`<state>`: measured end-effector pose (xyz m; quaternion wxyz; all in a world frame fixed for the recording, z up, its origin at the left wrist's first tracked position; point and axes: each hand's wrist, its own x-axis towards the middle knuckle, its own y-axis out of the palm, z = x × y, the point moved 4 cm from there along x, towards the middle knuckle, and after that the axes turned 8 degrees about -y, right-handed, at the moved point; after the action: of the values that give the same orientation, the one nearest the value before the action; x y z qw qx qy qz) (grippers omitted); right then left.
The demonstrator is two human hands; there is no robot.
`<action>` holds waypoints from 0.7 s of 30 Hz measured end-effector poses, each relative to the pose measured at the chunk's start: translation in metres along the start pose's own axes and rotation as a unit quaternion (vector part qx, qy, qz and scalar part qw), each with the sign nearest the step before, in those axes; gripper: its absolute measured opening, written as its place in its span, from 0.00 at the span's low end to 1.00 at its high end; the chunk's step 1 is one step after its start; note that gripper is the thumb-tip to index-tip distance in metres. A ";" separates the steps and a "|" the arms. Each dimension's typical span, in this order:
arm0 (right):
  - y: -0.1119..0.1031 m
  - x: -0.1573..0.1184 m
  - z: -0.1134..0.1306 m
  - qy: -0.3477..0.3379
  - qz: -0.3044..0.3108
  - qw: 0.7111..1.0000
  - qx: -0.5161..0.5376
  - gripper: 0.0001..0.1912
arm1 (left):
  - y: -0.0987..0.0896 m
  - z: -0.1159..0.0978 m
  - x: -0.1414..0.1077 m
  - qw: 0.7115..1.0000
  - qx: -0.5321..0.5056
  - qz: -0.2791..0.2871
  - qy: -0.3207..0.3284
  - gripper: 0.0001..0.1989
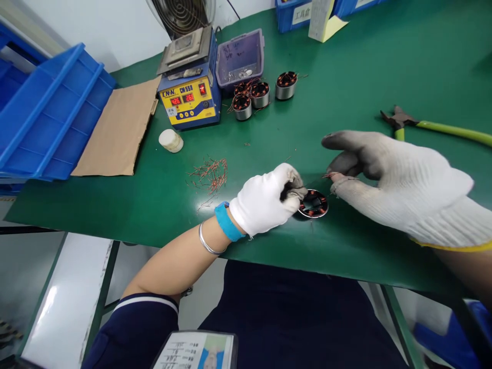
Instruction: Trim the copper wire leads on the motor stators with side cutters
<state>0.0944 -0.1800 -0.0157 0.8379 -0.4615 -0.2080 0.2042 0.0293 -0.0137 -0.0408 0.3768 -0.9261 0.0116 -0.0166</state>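
Observation:
A round wound motor stator (pixel 313 204), with a metal ring and copper coils inside, lies on the green table near its front edge. My left hand (pixel 269 200), in a white glove, is closed at the stator's upper left rim. A thin dark wire runs from its pinched fingertips toward the right; whether these fingers also grip the rim is hidden. My right hand (pixel 392 174), in a white glove with grey-stained fingertips, is just right of the stator. Its thumb and bent fingers pinch reddish copper wire ends (pixel 329 175), while the index finger points left.
Loose copper wire clippings (pixel 211 175) lie left of my hands. Behind them are several more stators (pixel 260 94), a purple bin (pixel 240 59), a yellow-fronted CM558 unit (pixel 189 102) and a white round container (pixel 171 141). Green-handled cutters (pixel 434 124) lie right; cardboard (pixel 119 128) and blue crates (pixel 54 113) left.

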 end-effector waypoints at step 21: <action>0.026 0.004 -0.026 0.089 0.259 0.910 0.311 0.22 | 0.004 -0.006 -0.002 0.996 0.052 0.074 -0.027 0.21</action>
<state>0.1071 -0.1829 -0.0500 0.8719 -0.2312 0.0681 0.4263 0.0266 -0.0207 -0.0392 0.4252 -0.9018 0.0687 0.0354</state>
